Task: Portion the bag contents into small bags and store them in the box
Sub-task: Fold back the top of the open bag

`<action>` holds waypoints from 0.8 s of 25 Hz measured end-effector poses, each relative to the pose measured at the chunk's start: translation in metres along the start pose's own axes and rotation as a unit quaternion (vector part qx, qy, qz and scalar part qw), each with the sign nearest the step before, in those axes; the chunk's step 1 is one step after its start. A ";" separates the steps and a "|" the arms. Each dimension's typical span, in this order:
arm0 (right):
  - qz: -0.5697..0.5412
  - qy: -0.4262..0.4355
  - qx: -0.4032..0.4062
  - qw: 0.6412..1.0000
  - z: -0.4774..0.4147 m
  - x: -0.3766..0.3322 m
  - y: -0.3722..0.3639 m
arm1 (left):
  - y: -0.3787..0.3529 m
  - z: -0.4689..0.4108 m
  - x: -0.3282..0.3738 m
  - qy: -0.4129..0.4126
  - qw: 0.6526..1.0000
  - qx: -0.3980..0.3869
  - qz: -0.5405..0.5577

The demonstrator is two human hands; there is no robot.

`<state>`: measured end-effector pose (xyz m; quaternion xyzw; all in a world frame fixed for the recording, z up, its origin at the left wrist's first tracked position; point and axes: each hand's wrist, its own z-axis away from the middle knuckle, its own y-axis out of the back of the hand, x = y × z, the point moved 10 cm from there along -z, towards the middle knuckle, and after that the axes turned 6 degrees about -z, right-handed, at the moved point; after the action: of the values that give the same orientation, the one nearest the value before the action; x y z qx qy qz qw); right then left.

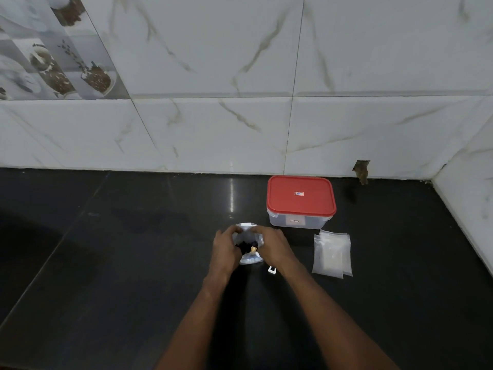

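On the black counter [133, 263]: one clear box [298, 222] with one red lid [301, 194], one filled bag [246, 244], one small white clip [271, 270], and two hands — left hand [225, 249], right hand [272, 247]. The empty small bags [332, 253] form one overlapped stack — at least two show; the exact count cannot be told.

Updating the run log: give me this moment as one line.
left hand and right hand grip bag | box: lid on | small bags: stacked right of bag

Both hands, left hand [224, 249] and right hand [272, 245], around a clear bag [247, 236] (dark contents) near the red-lidded box [301, 200]
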<state>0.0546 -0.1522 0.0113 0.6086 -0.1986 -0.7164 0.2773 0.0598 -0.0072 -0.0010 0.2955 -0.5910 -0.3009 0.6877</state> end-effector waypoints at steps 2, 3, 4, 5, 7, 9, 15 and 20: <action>-0.025 0.003 0.009 1.000 0.000 -0.001 0.000 | -0.001 0.002 -0.001 0.001 1.000 -0.007 0.009; -0.027 0.009 0.013 1.000 0.000 -0.001 0.001 | -0.001 0.003 0.000 -0.006 1.000 -0.004 0.005; -0.020 0.014 0.015 1.000 -0.001 0.001 0.000 | 0.001 0.004 0.000 -0.015 1.000 0.002 -0.001; -0.001 0.011 0.007 1.000 -0.001 0.002 -0.002 | 0.003 0.004 -0.001 -0.024 1.000 0.005 -0.005; 0.028 0.005 -0.016 0.999 -0.003 0.008 -0.008 | 0.002 0.002 -0.002 -0.034 0.999 -0.006 -0.005; 0.044 0.002 -0.021 0.999 -0.004 0.012 -0.012 | 0.000 0.000 -0.004 -0.029 0.999 -0.016 0.004; 0.111 -0.009 0.024 0.994 -0.010 0.008 -0.014 | -0.004 0.005 -0.005 0.003 1.000 0.006 0.029; 0.046 -0.004 0.025 0.999 -0.012 0.011 -0.014 | -0.004 0.007 -0.005 0.009 1.000 0.009 0.003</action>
<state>0.0628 -0.1477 -0.0079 0.6028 -0.2452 -0.7001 0.2939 0.0518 -0.0063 -0.0062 0.3024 -0.5883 -0.2907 0.6913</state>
